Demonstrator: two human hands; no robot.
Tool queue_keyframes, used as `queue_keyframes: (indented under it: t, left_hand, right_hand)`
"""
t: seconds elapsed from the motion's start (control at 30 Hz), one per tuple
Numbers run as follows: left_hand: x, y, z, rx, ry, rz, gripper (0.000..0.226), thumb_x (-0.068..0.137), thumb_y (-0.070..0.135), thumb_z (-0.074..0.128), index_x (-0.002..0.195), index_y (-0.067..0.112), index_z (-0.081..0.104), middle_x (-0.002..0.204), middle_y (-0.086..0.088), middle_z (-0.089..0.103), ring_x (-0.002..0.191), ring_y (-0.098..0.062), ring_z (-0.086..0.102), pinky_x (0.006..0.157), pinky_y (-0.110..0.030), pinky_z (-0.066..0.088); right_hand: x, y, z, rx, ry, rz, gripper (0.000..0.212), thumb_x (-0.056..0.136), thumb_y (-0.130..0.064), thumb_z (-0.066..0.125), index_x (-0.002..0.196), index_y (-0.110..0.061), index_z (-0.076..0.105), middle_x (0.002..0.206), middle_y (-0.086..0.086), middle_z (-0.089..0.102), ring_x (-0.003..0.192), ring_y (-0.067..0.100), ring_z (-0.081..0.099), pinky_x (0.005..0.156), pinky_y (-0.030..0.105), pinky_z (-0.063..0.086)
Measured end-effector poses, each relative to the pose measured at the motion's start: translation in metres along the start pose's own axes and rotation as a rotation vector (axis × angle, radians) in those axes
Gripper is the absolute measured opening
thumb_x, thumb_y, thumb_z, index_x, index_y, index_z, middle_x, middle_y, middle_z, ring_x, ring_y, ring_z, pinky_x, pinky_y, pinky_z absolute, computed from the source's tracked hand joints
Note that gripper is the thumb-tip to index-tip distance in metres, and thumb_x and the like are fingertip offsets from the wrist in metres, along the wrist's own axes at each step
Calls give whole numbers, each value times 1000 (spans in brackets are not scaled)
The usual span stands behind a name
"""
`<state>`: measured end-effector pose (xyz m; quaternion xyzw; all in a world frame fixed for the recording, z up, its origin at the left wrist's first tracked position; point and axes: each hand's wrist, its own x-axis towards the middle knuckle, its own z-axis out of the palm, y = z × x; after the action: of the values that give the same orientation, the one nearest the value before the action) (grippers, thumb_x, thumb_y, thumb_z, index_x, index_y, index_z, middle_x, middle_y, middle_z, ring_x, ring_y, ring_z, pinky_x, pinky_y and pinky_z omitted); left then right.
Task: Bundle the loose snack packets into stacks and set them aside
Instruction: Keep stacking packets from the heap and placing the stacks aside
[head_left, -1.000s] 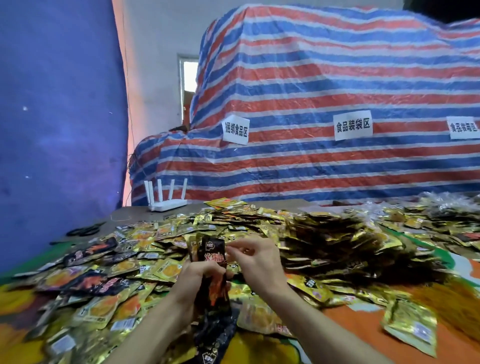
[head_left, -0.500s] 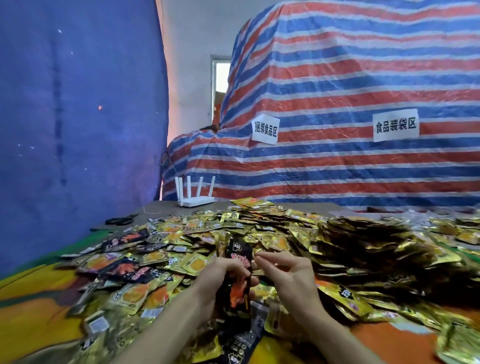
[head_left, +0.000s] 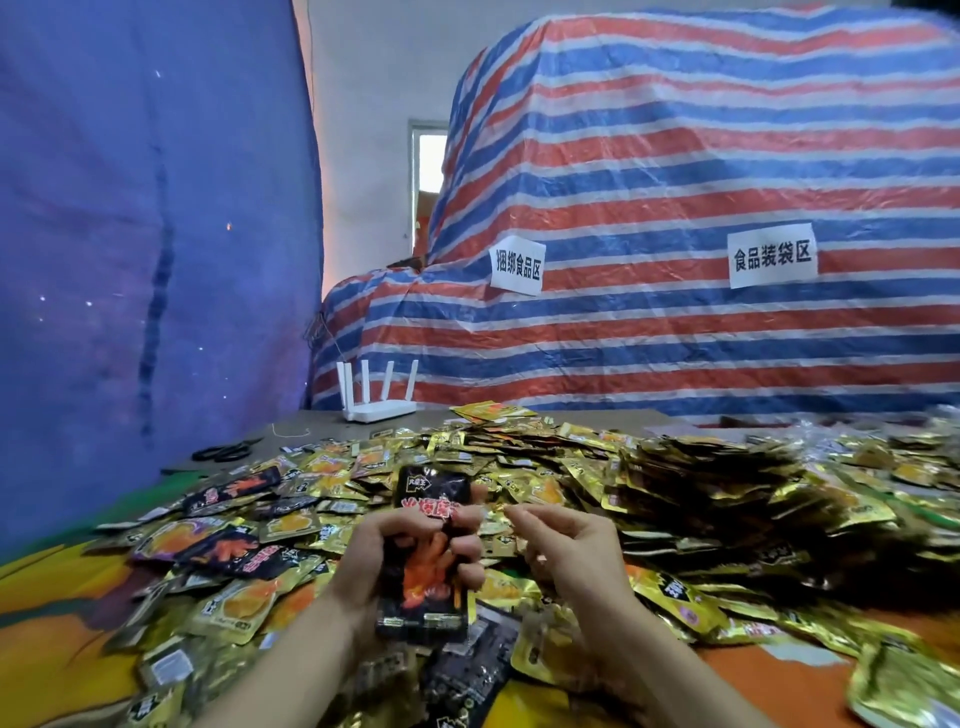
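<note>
The striped tarpaulin (head_left: 675, 182) fills the background from 12 to 3 o'clock. It hangs behind the table (head_left: 311, 423).

The heap of loose snack packets (head_left: 597, 467) covers most of the table. It is mostly gold, deepest toward 2 o'clock, with dark packets scattered toward 9 o'clock.

The task item is the black packet stack (head_left: 431, 571), just below centre frame. It stands nearly upright, above the heap, with its long axis running 12 to 6 o'clock.

The left hand (head_left: 374, 561) grips the stack from the 9 o'clock side. Its fingers curl across the printed face and its thumb is behind.

The right hand (head_left: 566, 551) sits just beside the stack at 3 o'clock and does not touch it. Its fingers are curled, with thumb and forefinger tips drawn close and aimed toward 10 o'clock at the upper half of the stack. Whether they pinch a band or tie cannot be determined.

Judgement: the right hand is the free working hand. Any binding should pass across the short axis of the stack, entering from 3 o'clock, while the left hand keeps the packets aligned.
</note>
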<state>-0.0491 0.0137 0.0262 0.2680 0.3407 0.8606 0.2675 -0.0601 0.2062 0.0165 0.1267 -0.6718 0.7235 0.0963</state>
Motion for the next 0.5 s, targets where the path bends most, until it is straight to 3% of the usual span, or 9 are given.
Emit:
queue_keyframes:
  t: [0.1,0.23,0.3,0.33,0.4,0.43,0.5]
  left_hand:
    - [-1,2,-1,-59,51,99,64,69,-2,64,128,6,43,89,-4,52,70,-16,49,66,-32,44]
    - [-2,2,-8,13,249,49,60,60,-2,59,119,5,45,82,-7,48,63,-17,44,58,-31,40]
    - [-1,-2,-8,29,291,-31,57,58,-4,59,113,5,45,80,-8,48,61,-18,44,55,-32,41]
    - [-1,-4,-7,30,297,-60,56,59,-5,59,113,5,45,80,-9,48,61,-19,45,54,-32,42]
    - [-1,-7,-4,21,290,-84,52,62,-5,58,113,2,48,81,-9,49,62,-20,46,54,-32,44]
    - [-1,-7,-2,23,285,-89,47,64,-5,57,110,0,51,81,-9,49,63,-20,45,55,-32,44]
    - [-1,-7,1,49,302,-96,34,67,-5,55,101,0,55,80,-10,49,64,-19,44,56,-31,43]
  right_hand:
    - [1,-9,-1,290,-131,194,11,79,-19,73,80,-7,75,83,8,70,77,19,63,74,33,48]
    - [0,-24,-8,701,-225,230,16,82,-13,56,67,-8,60,73,11,57,74,28,63,91,44,49]
    - [1,-25,-13,876,-256,224,21,84,-9,49,74,-1,66,66,7,48,63,26,57,84,46,55]
    - [1,-24,-14,917,-259,225,26,83,-6,47,87,4,71,65,6,47,57,22,53,74,43,58]
    - [2,-26,-12,822,-274,227,41,82,-1,47,115,-4,73,71,6,61,50,14,49,51,30,55]
    - [1,-26,-11,705,-271,218,44,85,1,50,120,-11,73,81,7,71,50,13,51,44,26,52]
    - [-2,-23,-5,452,-274,176,43,91,5,55,122,-20,72,106,11,77,58,21,66,43,28,53]
